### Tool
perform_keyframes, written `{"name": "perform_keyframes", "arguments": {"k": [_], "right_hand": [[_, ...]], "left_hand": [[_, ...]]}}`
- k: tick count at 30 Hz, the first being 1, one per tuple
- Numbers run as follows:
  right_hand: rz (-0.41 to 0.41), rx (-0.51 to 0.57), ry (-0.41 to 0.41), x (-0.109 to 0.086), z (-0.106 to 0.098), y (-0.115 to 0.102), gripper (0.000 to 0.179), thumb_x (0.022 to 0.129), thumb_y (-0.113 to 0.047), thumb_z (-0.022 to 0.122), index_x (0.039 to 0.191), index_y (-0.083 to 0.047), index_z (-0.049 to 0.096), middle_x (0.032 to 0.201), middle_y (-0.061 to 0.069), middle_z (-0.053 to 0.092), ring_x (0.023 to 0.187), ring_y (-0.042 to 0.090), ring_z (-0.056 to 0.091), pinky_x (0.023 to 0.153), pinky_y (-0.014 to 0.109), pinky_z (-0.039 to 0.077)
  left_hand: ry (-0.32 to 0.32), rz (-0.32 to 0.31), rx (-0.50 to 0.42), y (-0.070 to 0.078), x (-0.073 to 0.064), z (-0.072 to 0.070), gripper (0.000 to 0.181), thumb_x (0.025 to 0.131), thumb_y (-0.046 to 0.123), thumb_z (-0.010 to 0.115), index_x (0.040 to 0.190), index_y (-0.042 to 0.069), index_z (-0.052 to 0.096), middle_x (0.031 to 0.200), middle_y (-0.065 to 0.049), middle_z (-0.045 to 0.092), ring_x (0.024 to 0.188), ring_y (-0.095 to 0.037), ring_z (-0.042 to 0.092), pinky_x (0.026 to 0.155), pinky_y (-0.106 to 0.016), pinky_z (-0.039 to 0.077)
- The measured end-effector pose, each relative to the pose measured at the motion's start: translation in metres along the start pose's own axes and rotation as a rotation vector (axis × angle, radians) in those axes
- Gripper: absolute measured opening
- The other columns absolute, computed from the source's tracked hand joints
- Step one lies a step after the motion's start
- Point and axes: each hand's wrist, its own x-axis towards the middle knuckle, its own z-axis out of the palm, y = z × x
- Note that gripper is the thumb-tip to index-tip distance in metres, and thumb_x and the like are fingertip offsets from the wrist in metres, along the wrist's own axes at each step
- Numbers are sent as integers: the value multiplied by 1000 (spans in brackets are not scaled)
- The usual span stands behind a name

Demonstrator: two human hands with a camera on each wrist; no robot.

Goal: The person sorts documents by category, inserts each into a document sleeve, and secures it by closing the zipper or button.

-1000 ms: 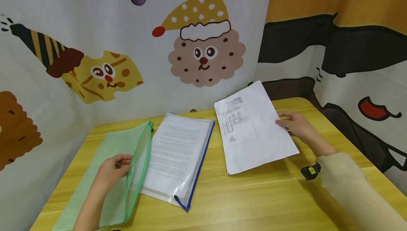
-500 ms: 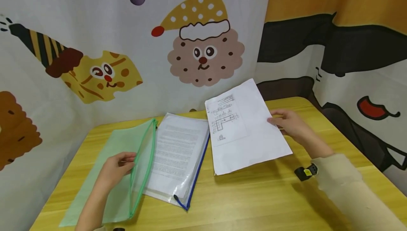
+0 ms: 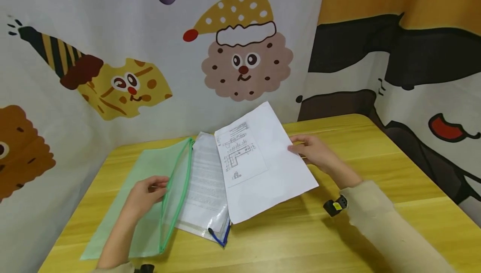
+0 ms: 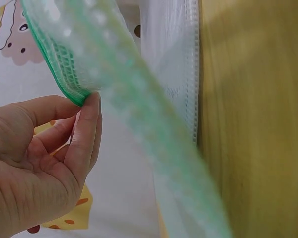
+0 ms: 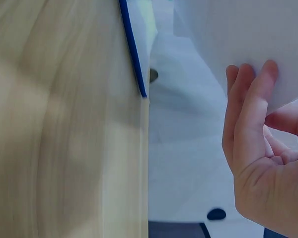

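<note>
My left hand (image 3: 145, 195) pinches one edge of a green zip document pouch (image 3: 144, 223), whose mouth gapes toward the right. The left wrist view shows thumb and fingers nipping the pouch's green-trimmed mesh edge (image 4: 72, 84). With my right hand (image 3: 312, 152) I hold a white paper sheet (image 3: 278, 173) by its right edge, thumb on top and fingers beneath. A line drawing is printed on the sheet's left part. The sheet is tilted and overlaps a clear pouch (image 3: 204, 185) with a blue zip, which holds printed pages and lies between the hands.
The yellow wood-grain table (image 3: 285, 248) reaches back to a white curtain (image 3: 124, 14) with cartoon prints. Another curtain part with black and orange shapes hangs at the right. A blue zip pull (image 3: 216, 237) sticks out at the clear pouch's front corner.
My right hand has carried the paper sheet leftward, and it now covers the right side of the clear pouch. My left hand and the green pouch's open edge have shifted slightly right.
</note>
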Motion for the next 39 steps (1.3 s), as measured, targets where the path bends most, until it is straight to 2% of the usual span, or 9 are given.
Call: {"name": "perform_keyframes", "arguments": {"k": [3, 8, 11, 20, 26, 33, 39], "right_hand": [[-7, 12, -23, 6, 12, -1, 39, 102, -15, 53, 135, 8, 51, 97, 3, 69, 79, 11, 68, 71, 28, 61], [-9, 18, -43, 13, 28, -1, 38, 102, -14, 53, 135, 7, 53, 100, 6, 69, 80, 12, 68, 72, 29, 61], [-1, 22, -53, 16, 35, -1, 37, 102, -14, 53, 133, 7, 53, 101, 8, 69, 80, 12, 67, 72, 29, 61], [-5, 43, -82, 22, 55, -3, 39, 101, -12, 55, 134, 9, 53, 102, 12, 70, 78, 11, 67, 70, 29, 61], [-1, 68, -101, 24, 66, -6, 37, 101, -13, 55, 133, 6, 54, 100, 9, 69, 80, 12, 67, 71, 30, 61], [8, 71, -102, 25, 73, -9, 33, 102, -12, 54, 130, 6, 55, 104, 14, 70, 79, 14, 68, 70, 32, 62], [-5, 116, -89, 29, 85, -6, 33, 101, -11, 54, 128, 7, 56, 101, 12, 71, 78, 12, 67, 69, 30, 61]], "left_hand": [[-1, 3, -5, 2, 1, 2, 35, 98, 5, 58, 130, -10, 57, 118, -25, 64, 98, -19, 65, 79, -29, 61], [9, 6, -17, 6, 2, 4, 34, 96, 3, 59, 128, -11, 59, 114, -24, 65, 91, -11, 63, 76, -26, 61], [14, 8, -17, 9, 4, 6, 33, 96, 2, 59, 127, -11, 59, 113, -24, 65, 90, -10, 63, 75, -25, 60], [21, 3, -17, 13, 7, 13, 31, 95, 1, 59, 124, -10, 61, 112, -25, 65, 93, -19, 65, 76, -28, 61], [22, -7, -17, 15, 6, 17, 30, 95, 1, 59, 124, -9, 62, 112, -24, 65, 95, -24, 65, 76, -31, 62], [24, -17, -14, 17, 6, 18, 31, 96, 3, 60, 125, -8, 61, 113, -24, 64, 96, -26, 64, 79, -35, 62], [9, -22, -19, 19, 4, 19, 31, 96, 3, 59, 126, -8, 61, 115, -25, 64, 97, -25, 64, 77, -34, 61]]}}
